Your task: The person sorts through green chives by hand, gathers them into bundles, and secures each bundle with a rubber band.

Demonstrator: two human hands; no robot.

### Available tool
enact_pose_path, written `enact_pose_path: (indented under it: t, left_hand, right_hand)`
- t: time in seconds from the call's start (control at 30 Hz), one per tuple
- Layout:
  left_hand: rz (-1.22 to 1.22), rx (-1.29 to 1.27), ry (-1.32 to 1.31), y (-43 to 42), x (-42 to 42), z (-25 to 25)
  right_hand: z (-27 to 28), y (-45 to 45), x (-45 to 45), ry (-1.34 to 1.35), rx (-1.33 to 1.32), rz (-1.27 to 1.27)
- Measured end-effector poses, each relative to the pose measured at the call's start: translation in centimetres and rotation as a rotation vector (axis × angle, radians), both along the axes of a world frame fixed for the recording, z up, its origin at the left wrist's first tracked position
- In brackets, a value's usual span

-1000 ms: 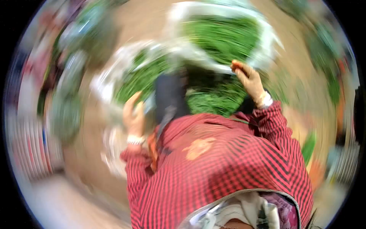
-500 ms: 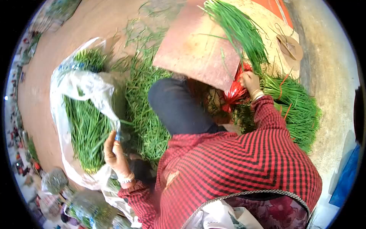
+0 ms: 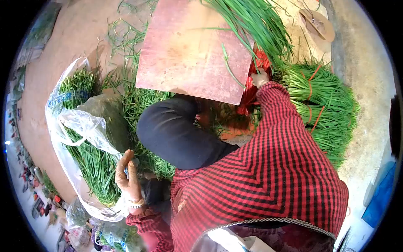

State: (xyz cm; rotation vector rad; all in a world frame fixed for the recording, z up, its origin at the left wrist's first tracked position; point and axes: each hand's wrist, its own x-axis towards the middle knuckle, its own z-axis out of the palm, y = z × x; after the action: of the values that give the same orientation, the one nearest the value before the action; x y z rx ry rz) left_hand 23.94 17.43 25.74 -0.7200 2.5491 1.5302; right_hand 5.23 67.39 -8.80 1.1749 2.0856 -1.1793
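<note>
At the lower left, my left hand is closed, thumb against fingers, on the edge of a clear plastic bag. Long green garlic chives lie inside that bag. My right hand reaches to the right side of a reddish board, its fingers closed on glossy red plastic; the fingertips are partly hidden. Just above it, loose chives hang over the board's upper right corner. Chive bundles tied with orange-red bands lie right of this hand.
Loose green leaves cover the floor left of my bent knee. A tan hat-like object lies at the top right. Other filled plastic bags stand at the lower left, and something blue is at the right edge.
My view has shifted, and the board sits lower and farther left. My right hand has reached farther up along the board's side, into the red plastic. The left hand stays at the bag's edge.
</note>
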Motion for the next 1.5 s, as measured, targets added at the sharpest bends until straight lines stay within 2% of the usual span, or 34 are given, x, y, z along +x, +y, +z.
enact_pose_path:
  t: [0.03,0.07,0.2,0.27,0.33,0.37,0.4,0.43,0.47,0.5,0.53,0.6,0.63,0.67,0.7,0.73,0.8,0.83,0.87,0.93,0.97,1.0,1.07,1.13,1.2,1.23,1.27,1.33,1.37,1.4,1.47,1.5]
  left_hand:
    - [0.021,0.049,0.014,0.3,-0.5,0.1]
    - [0.012,0.044,0.013,0.6,-1.4,0.4]
    - [-0.128,0.006,0.094,2.9,-7.0,2.8]
    - [-0.188,-0.013,0.111,5.6,-10.2,3.5]
    - [-0.392,-0.071,0.247,8.9,-13.1,3.1]
    - [-0.498,-0.087,0.335,11.0,-14.2,2.6]
    - [-0.608,-0.103,0.423,13.5,-14.9,2.2]
    - [-0.685,-0.011,0.423,16.1,-15.1,0.9]
    - [-0.761,0.08,0.421,18.7,-14.7,-1.0]
    - [-0.814,0.09,0.387,21.2,-13.8,-2.5]
    - [-0.863,0.1,0.353,23.3,-12.6,-4.4]
    - [-0.929,0.084,0.545,25.5,-9.4,-10.3]
    - [-1.049,-0.004,0.232,25.6,-8.8,-10.3]
    - [-1.15,-0.093,-0.089,25.7,-8.2,-10.5]
    - [-1.205,-0.045,-0.171,25.5,-9.0,-9.7]
    - [-1.195,-0.051,-0.166,25.1,-8.7,-9.9]
    - [-1.185,0.008,-0.159,24.2,-8.5,-10.4]
    - [-1.192,-0.04,-0.216,24.2,-8.6,-10.1]
    - [-1.134,0.064,-0.184,24.0,-8.3,-10.2]
    - [-1.08,0.025,-0.142,23.8,-8.6,-9.7]
    - [-0.985,-0.045,-0.011,23.7,-8.7,-9.5]
    - [-0.886,0.022,-0.051,23.9,-9.4,-8.4]
    - [-0.778,0.146,0.217,24.2,-9.0,-8.9]
    - [-0.845,0.642,-0.045,25.5,-6.5,-16.7]
    - [-0.948,0.685,-0.414,24.9,-7.2,-12.9]
    - [-0.801,1.019,-0.692,24.9,-8.1,-11.2]
    - [-0.809,1.019,-0.694,24.7,-8.3,-11.6]
    - [-0.843,0.768,-0.311,24.4,-9.0,-11.6]
    - [-0.838,0.366,0.147,24.4,-8.9,-11.5]
    - [-0.849,0.375,0.142,24.6,-8.8,-10.9]
    - [-0.585,1.163,-0.352,24.8,-8.3,-10.2]
    - [-0.691,1.177,-0.431,24.8,-8.6,-11.5]
  right_hand:
    - [-0.3,-0.9,0.2,0.026,-0.105,-0.2]
    - [-0.5,-1.5,0.6,0.073,-0.021,-0.105]
    - [3.9,-2.4,1.6,0.23,-0.025,-0.089]
    - [0.1,-0.1,2.6,0.493,0.21,0.22]
    - [6.8,-2.0,3.6,0.507,-0.203,0.094]
    - [12.2,-3.0,3.4,0.34,-0.334,0.225]
    - [14.9,-3.4,3.7,0.137,-0.384,0.469]
    - [16.5,-3.2,5.0,0.153,-0.692,0.593]
    - [17.7,-3.1,5.8,0.142,-0.857,0.85]
    - [20.4,-3.8,6.7,0.055,-0.927,0.826]
    - [21.6,-3.5,7.3,0.006,-0.966,0.926]
    - [23.4,-2.8,8.1,0.051,-0.846,1.091]
    - [25.6,-3.2,8.3,0.033,-0.95,0.918]
    - [25.5,-3.0,8.7,0.035,-0.95,0.92]
    - [25.3,-2.7,9.1,0.051,-0.972,0.855]
    - [25.1,-2.6,9.1,0.068,-0.993,0.797]
    - [25.2,-3.0,8.3,0.159,-0.932,0.868]
    - [25.1,-3.3,8.2,0.154,-0.992,0.795]
    - [24.9,-3.5,8.1,0.149,-1.051,0.72]
    - [25.1,-3.7,7.6,0.14,-1.032,0.784]
    - [24.9,-3.7,7.4,0.089,-1.045,0.802]
    - [24.9,-3.7,7.3,0.034,-1.059,0.814]
    - [25.1,-3.8,7.2,-0.062,-1.085,0.837]
    - [27.1,-4.5,6.7,-0.113,-1.069,0.837]
    - [25.7,-4.1,6.9,-0.006,-1.09,0.859]
    - [26.1,-4.1,6.8,-0.012,-1.09,0.834]
    - [26.3,-4.0,6.7,-0.018,-1.088,0.807]
    - [26.1,-3.6,6.3,-0.009,-1.152,0.785]
    - [26.1,-3.4,6.2,-0.048,-1.135,0.798]
    - [26.5,-3.6,6.0,-0.085,-1.117,0.814]
    - [25.0,-3.7,6.4,0.062,-1.089,0.956]
    - [26.3,-3.9,6.0,-0.007,-1.113,0.904]
